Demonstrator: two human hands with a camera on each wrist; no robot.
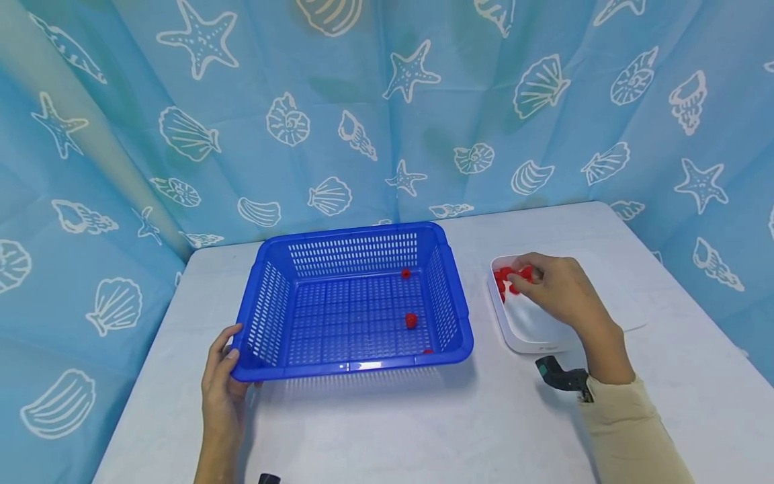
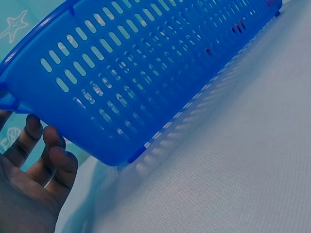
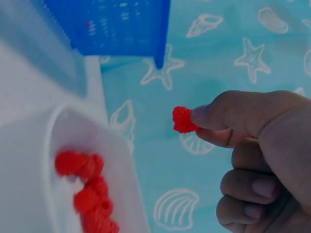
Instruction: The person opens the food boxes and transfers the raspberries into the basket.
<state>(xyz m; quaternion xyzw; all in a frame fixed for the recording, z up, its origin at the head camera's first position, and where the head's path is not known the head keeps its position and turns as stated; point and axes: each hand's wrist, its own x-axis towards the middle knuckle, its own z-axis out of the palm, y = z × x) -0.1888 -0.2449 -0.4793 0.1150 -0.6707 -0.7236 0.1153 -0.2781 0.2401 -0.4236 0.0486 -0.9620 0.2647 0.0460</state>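
A blue plastic basket (image 1: 347,316) with slotted sides holds a few red raspberries (image 1: 411,320), spread along the right part of its floor. At the basket's front left corner, my left hand (image 1: 220,380) grips the rim, its fingers curled against the corner in the left wrist view. My right hand (image 1: 562,289) is over a white container (image 1: 532,347) to the right of the basket. Between thumb and index finger it pinches one raspberry (image 3: 182,120), while the other fingers curl into the palm. Several more raspberries (image 3: 92,196) lie bunched at one end of the container.
A white cloth (image 1: 363,430) covers the table. Behind and beside it hangs a blue curtain (image 1: 363,74) with white shells and starfish. A flat, translucent lid-like sheet (image 1: 625,302) lies right of the container.
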